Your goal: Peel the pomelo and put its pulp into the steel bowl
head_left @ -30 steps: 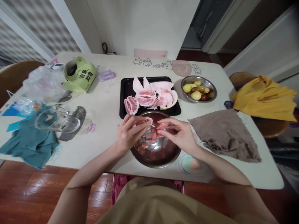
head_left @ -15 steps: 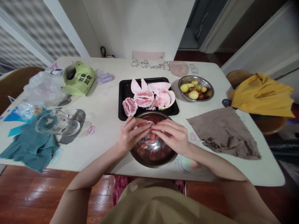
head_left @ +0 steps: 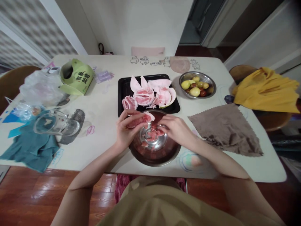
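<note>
My left hand (head_left: 128, 127) is closed around a pomelo segment (head_left: 143, 119) with pink flesh and a pale edge, above the left rim of a steel bowl (head_left: 162, 158). My right hand (head_left: 175, 130) pinches a small piece of pomelo flesh (head_left: 160, 132) over the bowl's right side. Loose bits of pink pulp (head_left: 144, 144) lie inside the bowl. Just beyond it, a black tray (head_left: 122, 84) holds peeled pomelo chunks (head_left: 144, 96) and curved pieces of pomelo peel (head_left: 160, 83).
A smaller steel bowl of green and brown fruit (head_left: 194, 91) stands at the back right. Brown (head_left: 230, 131) and yellow cloths (head_left: 268, 91) lie to the right. On the left are a glass pitcher (head_left: 56, 122) on its side, a teal cloth (head_left: 30, 147), a green carton (head_left: 80, 78) and plastic bags (head_left: 43, 88).
My hands have moved apart. The left keeps the larger pomelo segment, and the right has drawn rightward with a small piece of flesh. The view has shifted slightly.
</note>
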Action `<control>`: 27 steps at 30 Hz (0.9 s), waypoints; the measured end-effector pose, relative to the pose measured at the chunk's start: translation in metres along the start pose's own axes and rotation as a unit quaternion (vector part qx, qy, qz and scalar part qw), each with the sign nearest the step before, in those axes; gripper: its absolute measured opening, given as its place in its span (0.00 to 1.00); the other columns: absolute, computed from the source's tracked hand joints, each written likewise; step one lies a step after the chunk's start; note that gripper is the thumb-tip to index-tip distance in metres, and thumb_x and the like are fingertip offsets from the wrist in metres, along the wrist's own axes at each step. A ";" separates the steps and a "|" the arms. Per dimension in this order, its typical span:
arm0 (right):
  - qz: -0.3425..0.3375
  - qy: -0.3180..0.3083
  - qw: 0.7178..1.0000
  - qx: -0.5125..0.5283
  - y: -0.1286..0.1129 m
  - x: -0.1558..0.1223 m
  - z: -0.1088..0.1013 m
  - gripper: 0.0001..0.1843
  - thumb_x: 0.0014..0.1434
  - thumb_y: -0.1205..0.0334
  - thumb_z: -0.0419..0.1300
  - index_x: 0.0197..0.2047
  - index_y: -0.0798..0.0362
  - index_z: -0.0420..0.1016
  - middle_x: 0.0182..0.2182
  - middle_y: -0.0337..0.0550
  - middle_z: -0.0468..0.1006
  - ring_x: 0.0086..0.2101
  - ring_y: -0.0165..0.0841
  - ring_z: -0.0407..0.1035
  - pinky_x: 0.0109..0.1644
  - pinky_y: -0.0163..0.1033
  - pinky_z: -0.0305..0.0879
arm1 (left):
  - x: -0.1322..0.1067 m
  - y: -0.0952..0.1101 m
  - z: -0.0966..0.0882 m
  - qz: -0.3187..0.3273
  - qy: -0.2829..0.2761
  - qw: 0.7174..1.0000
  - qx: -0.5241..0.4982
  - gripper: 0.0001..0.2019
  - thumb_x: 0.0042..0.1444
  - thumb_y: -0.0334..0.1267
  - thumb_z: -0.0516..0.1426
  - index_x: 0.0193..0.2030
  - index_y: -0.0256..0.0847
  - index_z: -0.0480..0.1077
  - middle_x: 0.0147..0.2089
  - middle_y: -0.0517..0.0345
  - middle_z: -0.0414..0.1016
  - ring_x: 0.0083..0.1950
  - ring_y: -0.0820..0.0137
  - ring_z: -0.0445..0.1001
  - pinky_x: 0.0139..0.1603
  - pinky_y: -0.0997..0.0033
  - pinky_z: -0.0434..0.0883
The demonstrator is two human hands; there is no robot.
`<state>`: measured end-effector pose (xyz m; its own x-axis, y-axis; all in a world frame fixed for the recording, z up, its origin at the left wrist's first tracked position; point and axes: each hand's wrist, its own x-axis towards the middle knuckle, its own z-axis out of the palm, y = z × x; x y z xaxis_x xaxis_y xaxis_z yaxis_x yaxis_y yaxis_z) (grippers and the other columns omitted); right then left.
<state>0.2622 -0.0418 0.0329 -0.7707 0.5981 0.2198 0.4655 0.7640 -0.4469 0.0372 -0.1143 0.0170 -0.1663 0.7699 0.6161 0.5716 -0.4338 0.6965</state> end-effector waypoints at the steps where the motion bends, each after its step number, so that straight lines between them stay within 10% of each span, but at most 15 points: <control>1: -0.002 -0.040 0.999 -0.016 0.001 0.000 0.005 0.04 0.63 0.71 0.66 0.37 0.53 0.81 0.35 0.46 0.82 0.39 0.39 0.76 0.43 0.42 0.70 | 0.000 -0.001 0.000 -0.006 -0.002 1.000 0.001 0.15 0.55 0.40 0.71 0.50 0.46 0.81 0.47 0.56 0.77 0.50 0.67 0.78 0.54 0.63 0.79; 13: 0.031 -0.123 0.988 -0.091 -0.006 -0.001 0.025 0.05 0.63 0.72 0.64 0.37 0.55 0.80 0.38 0.49 0.83 0.41 0.41 0.76 0.44 0.42 0.67 | 0.000 0.004 -0.001 -0.014 0.008 0.999 0.040 0.14 0.61 0.40 0.67 0.53 0.46 0.78 0.52 0.54 0.75 0.54 0.65 0.76 0.59 0.58 0.77; 23: 0.075 0.210 0.974 0.034 0.031 0.018 -0.011 0.06 0.65 0.65 0.61 0.37 0.50 0.80 0.33 0.42 0.82 0.33 0.36 0.74 0.39 0.41 0.68 | 0.000 0.005 0.001 -0.022 0.005 1.000 0.004 0.15 0.61 0.40 0.67 0.54 0.48 0.78 0.52 0.55 0.75 0.56 0.65 0.75 0.61 0.55 0.76; 27: 0.104 0.234 0.966 0.032 0.066 0.031 -0.003 0.08 0.63 0.67 0.62 0.43 0.51 0.82 0.39 0.45 0.85 0.37 0.39 0.78 0.43 0.43 0.72 | 0.001 0.003 0.002 -0.019 0.008 1.000 -0.010 0.15 0.60 0.39 0.68 0.54 0.48 0.78 0.52 0.55 0.74 0.56 0.65 0.75 0.61 0.56 0.75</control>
<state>0.2702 0.0280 0.0131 -0.3756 0.7928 0.4801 0.5492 0.6076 -0.5737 0.0407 -0.1142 0.0189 -0.2015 0.7782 0.5948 0.5483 -0.4136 0.7269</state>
